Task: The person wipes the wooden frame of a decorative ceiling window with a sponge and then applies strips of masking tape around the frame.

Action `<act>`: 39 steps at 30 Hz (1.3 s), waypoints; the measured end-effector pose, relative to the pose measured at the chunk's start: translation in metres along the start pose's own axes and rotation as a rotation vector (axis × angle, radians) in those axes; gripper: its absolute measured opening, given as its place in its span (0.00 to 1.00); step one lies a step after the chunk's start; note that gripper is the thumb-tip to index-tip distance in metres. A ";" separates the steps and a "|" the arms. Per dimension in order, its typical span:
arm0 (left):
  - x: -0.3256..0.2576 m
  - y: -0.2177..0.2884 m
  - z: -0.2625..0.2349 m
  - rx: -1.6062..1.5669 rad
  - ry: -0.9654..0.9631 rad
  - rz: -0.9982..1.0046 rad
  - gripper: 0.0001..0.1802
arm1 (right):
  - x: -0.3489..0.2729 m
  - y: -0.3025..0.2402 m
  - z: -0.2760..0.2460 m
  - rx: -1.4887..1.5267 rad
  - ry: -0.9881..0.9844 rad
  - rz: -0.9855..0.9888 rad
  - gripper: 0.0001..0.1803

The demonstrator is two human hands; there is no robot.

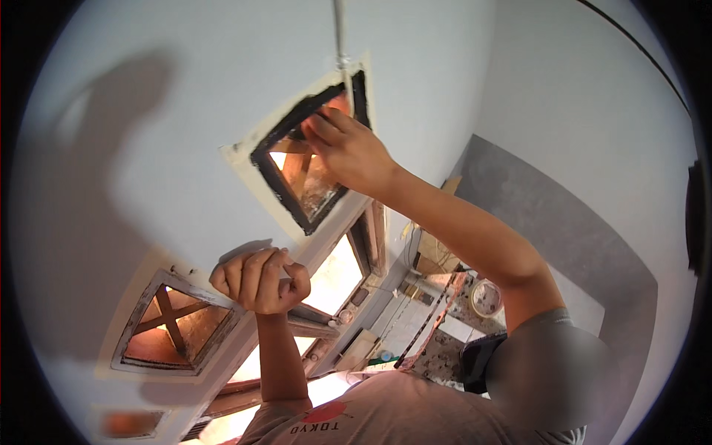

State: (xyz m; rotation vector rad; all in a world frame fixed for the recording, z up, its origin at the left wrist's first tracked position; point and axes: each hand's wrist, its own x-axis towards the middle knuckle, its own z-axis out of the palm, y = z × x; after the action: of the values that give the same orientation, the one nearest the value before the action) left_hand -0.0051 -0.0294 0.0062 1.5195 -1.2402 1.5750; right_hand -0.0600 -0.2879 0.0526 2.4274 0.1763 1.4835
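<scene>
My right hand (347, 150) is raised to a square wall opening whose border is a black-painted frame (291, 200). Its fingers are pinched together at the frame's upper inner edge, and whatever they hold is hidden. Pale masking tape (248, 174) edges the wall around this frame, and brown crossed bars (298, 165) show inside the opening. Lower and to the left, my left hand (259, 282) is closed in a fist beside the wall, with nothing visible in it. Near it is a second opening with an unpainted, worn grey frame (126, 345) and crossed bars (172, 325).
Above the black frame, a thin conduit (340, 33) runs along the wall. Bright window panes (335, 276) lie beneath the openings. A third small opening (133, 423) is at lower left. Far below stand a round tub (486, 298) and a speckled surface (437, 354).
</scene>
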 end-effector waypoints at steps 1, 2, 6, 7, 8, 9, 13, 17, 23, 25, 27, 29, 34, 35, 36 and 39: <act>-0.002 -0.001 0.000 0.009 -0.011 0.000 0.05 | 0.002 -0.007 0.007 -0.089 0.025 0.017 0.24; -0.004 -0.001 -0.001 0.016 -0.018 0.003 0.05 | 0.001 -0.009 0.011 -0.234 0.026 -0.046 0.21; -0.006 -0.003 -0.001 0.013 -0.024 0.023 0.04 | 0.010 -0.014 0.018 -0.308 -0.093 -0.009 0.18; -0.004 -0.001 -0.003 0.009 -0.057 0.014 0.06 | 0.010 -0.014 0.017 -0.302 -0.139 -0.001 0.17; -0.004 0.001 -0.004 0.001 -0.060 0.015 0.06 | 0.006 -0.014 0.015 -0.297 -0.108 0.020 0.17; -0.004 0.002 -0.004 -0.005 -0.064 0.015 0.05 | 0.002 -0.015 0.014 -0.292 -0.075 0.041 0.17; -0.003 0.001 -0.005 0.009 -0.067 0.013 0.04 | -0.025 -0.018 -0.001 0.005 -0.029 0.096 0.17; -0.004 -0.001 -0.006 0.002 -0.060 0.007 0.04 | -0.033 -0.019 -0.019 0.198 0.114 0.276 0.10; -0.005 -0.001 -0.002 -0.028 -0.035 0.003 0.05 | -0.005 -0.026 0.017 0.271 0.194 0.580 0.08; -0.003 0.001 -0.004 -0.025 -0.038 -0.008 0.05 | 0.000 -0.034 0.022 0.355 0.287 0.651 0.06; -0.001 0.000 -0.005 -0.022 -0.032 -0.016 0.05 | -0.005 -0.042 0.014 0.376 0.202 0.474 0.05; -0.001 -0.001 -0.005 -0.017 -0.022 -0.004 0.04 | -0.015 -0.051 0.004 0.559 0.054 0.452 0.05; -0.007 -0.004 -0.007 -0.027 -0.032 -0.014 0.04 | -0.021 -0.049 -0.035 0.714 -0.139 0.287 0.09; -0.006 -0.003 -0.007 -0.028 -0.035 -0.017 0.04 | -0.020 -0.049 -0.040 0.733 -0.077 0.362 0.10; -0.005 -0.003 -0.007 -0.029 -0.038 -0.020 0.04 | -0.017 -0.049 -0.043 0.752 -0.015 0.437 0.11; -0.005 0.000 -0.004 -0.036 -0.024 -0.025 0.04 | -0.004 -0.037 -0.021 0.472 0.184 0.389 0.11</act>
State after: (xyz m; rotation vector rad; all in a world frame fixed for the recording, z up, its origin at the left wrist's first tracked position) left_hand -0.0060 -0.0247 0.0019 1.5296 -1.2516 1.5149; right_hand -0.0789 -0.2504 0.0467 2.8065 0.1033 2.0326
